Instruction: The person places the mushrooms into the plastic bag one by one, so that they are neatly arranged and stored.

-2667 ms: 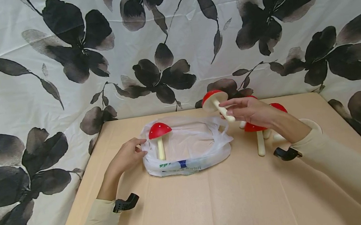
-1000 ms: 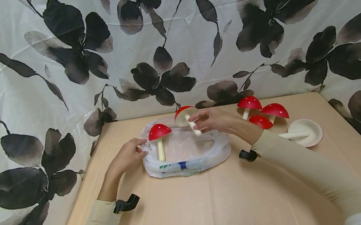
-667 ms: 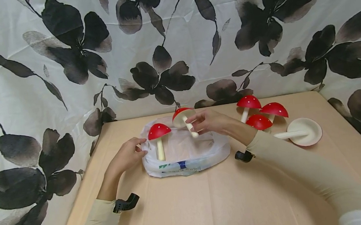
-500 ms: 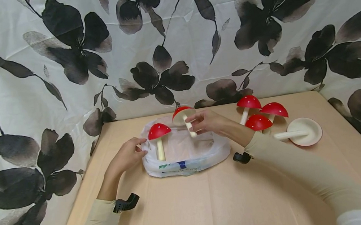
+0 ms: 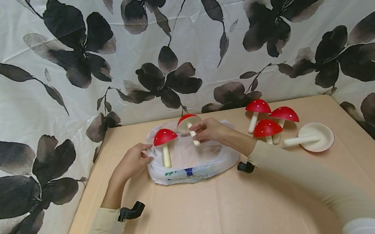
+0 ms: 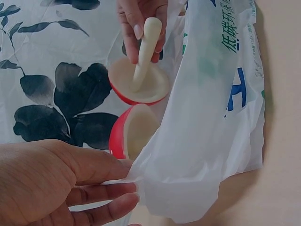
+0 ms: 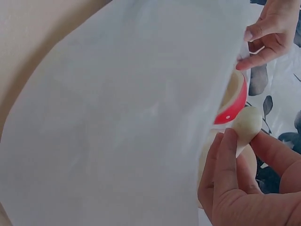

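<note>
A white plastic bag with green and blue print sits on the table, its mouth spread wide. At its left rim, my left hand pinches the edge of the plastic between thumb and fingers, as the left wrist view shows. One toy mushroom with a red white-dotted cap stands in the bag's left side. Over the back of the bag, my right hand pinches a second mushroom by its pale stem, cap tilted up and left. The right wrist view shows the stem's end between thumb and fingers.
To the right of the bag stand several more red-capped mushrooms, grouped closely. Another mushroom lies cap-down, with its pale underside up. The wooden table ends at a floral cloth hanging behind.
The right hand has carried its mushroom leftward from beside the grouped mushrooms to above the bag, and slightly lower. The left hand has kept its place at the bag's rim.
</note>
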`<action>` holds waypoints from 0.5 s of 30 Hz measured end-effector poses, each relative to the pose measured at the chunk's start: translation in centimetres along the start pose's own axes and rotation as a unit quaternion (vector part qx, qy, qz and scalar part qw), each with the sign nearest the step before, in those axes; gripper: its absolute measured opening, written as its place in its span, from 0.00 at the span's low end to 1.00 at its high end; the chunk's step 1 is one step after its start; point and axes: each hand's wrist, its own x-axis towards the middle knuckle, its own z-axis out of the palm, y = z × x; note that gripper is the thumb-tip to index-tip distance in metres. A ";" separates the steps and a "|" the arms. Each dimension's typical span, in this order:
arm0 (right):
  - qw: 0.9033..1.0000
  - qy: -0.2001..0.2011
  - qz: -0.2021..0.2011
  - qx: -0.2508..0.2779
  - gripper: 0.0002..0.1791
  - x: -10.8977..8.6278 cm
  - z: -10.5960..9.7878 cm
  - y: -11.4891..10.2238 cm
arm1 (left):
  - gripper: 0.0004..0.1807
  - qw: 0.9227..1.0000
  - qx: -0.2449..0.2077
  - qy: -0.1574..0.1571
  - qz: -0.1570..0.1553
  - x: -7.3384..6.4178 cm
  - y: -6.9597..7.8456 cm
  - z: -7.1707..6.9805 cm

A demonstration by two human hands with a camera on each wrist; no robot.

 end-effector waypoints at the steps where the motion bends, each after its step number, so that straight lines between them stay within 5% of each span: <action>1: 1.000 0.004 0.002 0.003 0.25 0.1 0.2 0.1 | 0.25 1.000 0.001 -0.001 0.002 0.0 0.0 0.0; 15: 0.998 0.034 -0.025 -0.039 0.24 1.2 2.3 0.5 | 0.25 1.000 -0.001 -0.006 -0.003 0.0 0.1 -0.1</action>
